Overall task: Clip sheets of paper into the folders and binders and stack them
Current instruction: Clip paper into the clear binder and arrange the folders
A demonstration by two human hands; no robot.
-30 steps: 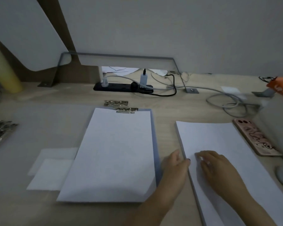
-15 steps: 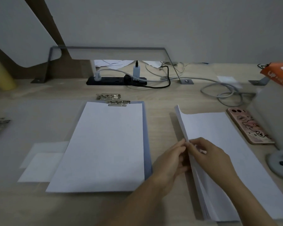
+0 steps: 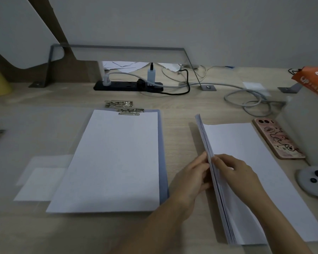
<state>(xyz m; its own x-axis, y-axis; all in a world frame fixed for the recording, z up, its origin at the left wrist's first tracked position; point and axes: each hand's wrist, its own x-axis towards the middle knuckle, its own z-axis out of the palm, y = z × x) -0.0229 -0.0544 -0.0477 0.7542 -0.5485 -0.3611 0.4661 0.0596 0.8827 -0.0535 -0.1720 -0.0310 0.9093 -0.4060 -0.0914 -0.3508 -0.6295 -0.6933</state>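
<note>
A blue clipboard (image 3: 162, 162) lies in the middle of the desk with a white sheet (image 3: 116, 160) under its metal clip (image 3: 129, 112). To its right sits a thick stack of white paper (image 3: 246, 153). The stack's left edge is lifted up off the desk. My left hand (image 3: 190, 178) presses against the outside of that raised edge. My right hand (image 3: 233, 171) rests on top, fingers pinching the same edge from the inside. More metal clips (image 3: 118, 103) lie just behind the clipboard.
A translucent folder (image 3: 35, 178) with paper lies flat at the left. A pink-cased phone (image 3: 277, 138), a grey round device (image 3: 314, 180), a grey box (image 3: 308, 121) and coiled cables (image 3: 250, 99) crowd the right. A black power strip (image 3: 128, 86) sits at the back.
Both hands went from lying flat on the stack's left edge to pinching it, and that edge has risen higher off the desk. The clipboard has not moved.
</note>
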